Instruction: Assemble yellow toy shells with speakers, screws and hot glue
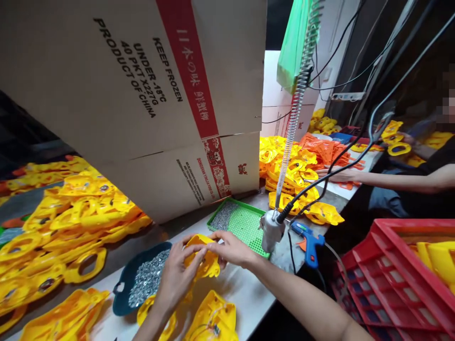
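Observation:
My left hand (pixel 181 265) and my right hand (pixel 232 248) are both closed on a yellow plastic shell (pixel 204 263), held above the white work surface. Fingers cover part of the shell. Just left of my left hand sits a dark teal tray (pixel 119 303) heaped with small silvery screws (pixel 147 279). Below my hands lie a yellow shell with wires and a small circuit board (pixel 215 319) and a yellow ring-shaped part (pixel 144 310), partly hidden by my left forearm. Beyond my right hand is a green perforated tray (pixel 249 225) with small metal pieces in one end.
An electric screwdriver (pixel 273 232) hangs from a coiled spring, near a blue glue gun (pixel 309 244). A large carton (pixel 142 132) stands behind. Yellow parts (pixel 81 208) pile up at left. A red crate (pixel 394 284) stands right; another person's arm (pixel 398 181) reaches over orange parts.

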Demonstrator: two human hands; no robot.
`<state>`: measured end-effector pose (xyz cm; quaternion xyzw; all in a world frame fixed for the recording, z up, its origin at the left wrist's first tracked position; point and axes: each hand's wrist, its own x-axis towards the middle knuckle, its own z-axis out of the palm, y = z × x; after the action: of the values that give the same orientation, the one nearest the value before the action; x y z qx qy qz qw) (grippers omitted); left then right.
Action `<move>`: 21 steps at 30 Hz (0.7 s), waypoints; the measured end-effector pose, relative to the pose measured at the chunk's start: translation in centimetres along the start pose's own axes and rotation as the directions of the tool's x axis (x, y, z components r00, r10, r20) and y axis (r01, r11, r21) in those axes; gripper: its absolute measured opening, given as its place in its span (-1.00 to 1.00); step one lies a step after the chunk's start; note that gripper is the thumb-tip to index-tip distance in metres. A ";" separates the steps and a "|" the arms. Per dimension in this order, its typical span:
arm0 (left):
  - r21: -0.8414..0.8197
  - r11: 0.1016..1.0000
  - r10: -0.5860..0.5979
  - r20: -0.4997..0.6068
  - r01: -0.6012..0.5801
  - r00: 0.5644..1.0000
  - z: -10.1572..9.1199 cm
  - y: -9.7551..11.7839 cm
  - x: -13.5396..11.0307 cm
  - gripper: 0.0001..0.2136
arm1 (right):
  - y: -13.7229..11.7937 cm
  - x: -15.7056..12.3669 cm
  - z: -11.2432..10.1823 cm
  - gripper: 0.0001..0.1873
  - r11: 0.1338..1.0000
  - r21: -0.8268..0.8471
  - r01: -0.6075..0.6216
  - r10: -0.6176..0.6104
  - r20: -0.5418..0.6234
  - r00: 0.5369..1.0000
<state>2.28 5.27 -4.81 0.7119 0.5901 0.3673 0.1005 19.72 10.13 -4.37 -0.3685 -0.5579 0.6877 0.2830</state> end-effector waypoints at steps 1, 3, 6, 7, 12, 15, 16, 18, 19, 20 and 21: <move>0.003 0.999 0.033 -0.013 -0.033 0.999 -0.5 0.5 0.3 -0.73 | -0.6 -0.2 -0.1 -0.77 0.999 -0.024 0.036 -0.036 -0.002 0.999; 0.018 0.994 0.106 -0.056 -0.105 0.993 -1.4 1.5 0.9 -0.76 | -1.7 -0.9 -0.3 -0.73 0.990 -0.086 0.114 -0.114 0.000 0.993; 0.030 0.980 0.200 -0.119 -0.198 0.972 -2.8 3.4 1.1 -0.80 | -3.3 -2.6 -0.2 -0.69 0.961 -0.176 0.215 -0.215 0.018 0.976; 0.026 0.973 0.232 -0.140 -0.230 0.963 -3.3 4.0 1.1 -0.79 | -3.6 -3.2 -0.1 -0.69 0.949 -0.204 0.239 -0.241 0.016 0.970; 0.087 0.957 0.281 -0.047 -0.276 0.959 -5.5 5.2 1.2 -0.53 | -4.1 -4.3 0.0 -0.57 0.926 -0.197 0.322 -0.311 0.083 0.947; 0.116 0.953 0.271 0.098 -0.281 0.958 -6.7 5.8 0.9 -0.57 | -3.8 -4.9 0.3 -0.55 0.943 -0.119 0.310 -0.290 0.159 0.944; 0.111 0.951 0.276 0.118 -0.289 0.954 -6.9 6.0 0.6 -0.60 | -3.6 -5.2 0.5 -0.55 0.952 -0.092 0.291 -0.271 0.184 0.945; 0.090 0.946 0.300 0.119 -0.311 0.947 -7.0 6.3 -0.7 -0.65 | -2.7 -6.2 1.0 -0.55 0.970 -0.032 0.241 -0.228 0.216 0.949; 0.078 0.946 0.306 0.117 -0.316 0.945 -6.8 6.3 -1.6 -0.68 | -2.1 -6.7 1.3 -0.56 0.979 0.000 0.206 -0.201 0.222 0.954; 0.065 0.949 0.299 0.122 -0.308 0.947 -6.4 6.2 -2.5 -0.70 | -1.3 -7.2 1.6 -0.56 0.987 0.033 0.160 -0.164 0.225 0.961; 0.048 0.957 0.279 0.134 -0.287 0.951 -5.9 6.0 -3.5 -0.71 | -0.4 -7.6 1.9 -0.56 0.993 0.066 0.102 -0.114 0.232 0.966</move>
<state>2.98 -1.37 1.40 0.8139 0.4863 0.3122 0.0602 22.51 3.07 -2.37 -0.2455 -0.5881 0.7248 0.2616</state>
